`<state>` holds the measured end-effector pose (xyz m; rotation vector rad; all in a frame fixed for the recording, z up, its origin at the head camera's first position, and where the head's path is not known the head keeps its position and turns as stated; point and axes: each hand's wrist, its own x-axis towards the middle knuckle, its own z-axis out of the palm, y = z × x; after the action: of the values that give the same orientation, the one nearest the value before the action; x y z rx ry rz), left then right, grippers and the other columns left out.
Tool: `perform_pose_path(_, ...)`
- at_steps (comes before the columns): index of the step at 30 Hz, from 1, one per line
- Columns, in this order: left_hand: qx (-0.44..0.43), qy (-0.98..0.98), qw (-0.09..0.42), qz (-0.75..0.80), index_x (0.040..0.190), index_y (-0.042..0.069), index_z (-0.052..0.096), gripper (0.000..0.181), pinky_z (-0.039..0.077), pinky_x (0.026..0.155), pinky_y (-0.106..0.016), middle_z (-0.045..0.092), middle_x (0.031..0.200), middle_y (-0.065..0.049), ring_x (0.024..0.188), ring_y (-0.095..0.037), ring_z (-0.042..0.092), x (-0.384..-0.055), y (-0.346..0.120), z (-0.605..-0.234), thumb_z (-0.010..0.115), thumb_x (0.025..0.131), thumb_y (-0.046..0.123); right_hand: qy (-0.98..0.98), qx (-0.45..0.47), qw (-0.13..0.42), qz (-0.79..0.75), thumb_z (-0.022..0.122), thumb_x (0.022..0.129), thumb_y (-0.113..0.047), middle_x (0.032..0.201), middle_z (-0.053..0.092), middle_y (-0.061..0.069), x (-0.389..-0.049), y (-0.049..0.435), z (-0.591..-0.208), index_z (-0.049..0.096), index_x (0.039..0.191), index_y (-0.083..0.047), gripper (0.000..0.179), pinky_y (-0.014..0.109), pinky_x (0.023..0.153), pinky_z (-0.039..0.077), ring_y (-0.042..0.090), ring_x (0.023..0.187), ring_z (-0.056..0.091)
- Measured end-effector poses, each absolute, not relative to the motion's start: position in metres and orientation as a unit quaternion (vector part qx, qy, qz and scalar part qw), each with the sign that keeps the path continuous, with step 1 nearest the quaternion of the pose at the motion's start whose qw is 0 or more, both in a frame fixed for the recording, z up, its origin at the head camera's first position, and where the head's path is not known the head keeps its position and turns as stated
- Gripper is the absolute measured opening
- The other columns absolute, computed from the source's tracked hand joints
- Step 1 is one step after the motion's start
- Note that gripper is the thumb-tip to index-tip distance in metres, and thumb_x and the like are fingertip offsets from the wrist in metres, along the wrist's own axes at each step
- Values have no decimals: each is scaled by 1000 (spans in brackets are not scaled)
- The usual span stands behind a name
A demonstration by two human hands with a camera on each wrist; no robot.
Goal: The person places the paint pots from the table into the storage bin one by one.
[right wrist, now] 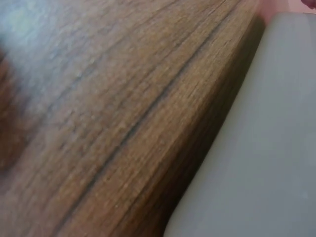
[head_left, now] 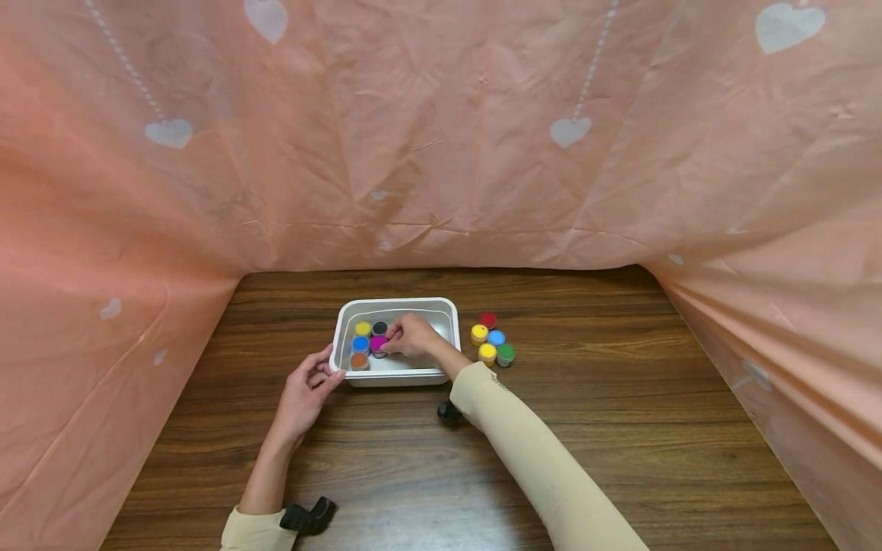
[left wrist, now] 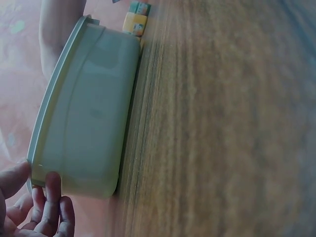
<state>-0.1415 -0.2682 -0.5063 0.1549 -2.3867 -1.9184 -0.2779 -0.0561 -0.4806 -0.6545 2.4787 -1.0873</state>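
A white plastic tub (head_left: 396, 380) stands on the wooden table. At its near left corner my left hand (head_left: 307, 389) grips the rim, thumb on top and fingers beneath; the left wrist view shows these fingers (left wrist: 52, 200) against the tub's wall. Reaching over the near rim, my right hand (head_left: 411, 337) pinches a small pot with a magenta lid (head_left: 378, 343) inside the tub. Grouped around it there are pots with yellow (head_left: 362, 328), black (head_left: 380, 327), blue (head_left: 361, 344) and orange-brown (head_left: 359, 360) lids. The right wrist view shows only the tub's outer wall (right wrist: 261, 148) and table.
Right of the tub, several more small pots sit close together: red (head_left: 488, 320), two yellow (head_left: 479, 334), light blue (head_left: 496, 337) and green (head_left: 506, 353). Pink cloth (head_left: 441, 176) with white hearts hangs behind and on both sides of the table (head_left: 592, 428).
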Motion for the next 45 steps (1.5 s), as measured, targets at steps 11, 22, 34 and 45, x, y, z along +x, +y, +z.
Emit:
perform_pose_path(11,57,-775,39,-628,153,0,46,58,51,76,-13,52,108,-10,90,-3,61,-141,-267,-505,68,100,6,859,-260,166,-409,78,93,-14,104,76,10,-273,-31,-456,74,113,1,26,22,82,54,16,93,70)
perform_pose_path(22,53,-774,44,-630,152,-3,46,58,51,76,-13,53,106,-7,89,-1,61,-141,-266,-507,69,100,6,831,-242,126,-485,72,98,-15,111,74,11,-268,50,-432,73,120,-5,24,41,90,58,23,100,69)
perform_pose_path(34,58,-775,28,-628,154,3,46,58,53,80,-15,52,112,-11,93,-4,61,-139,-266,-505,67,101,11,846,-172,102,-495,71,100,-19,124,70,21,-263,147,-450,67,128,1,35,37,92,55,33,109,68)
perform_pose_path(45,59,-776,25,-628,155,4,46,58,52,80,-15,52,112,-10,93,-4,61,-138,-265,-504,67,101,12,847,-141,140,-492,68,101,-16,133,64,28,-258,176,-482,59,137,7,43,45,96,56,36,116,67)
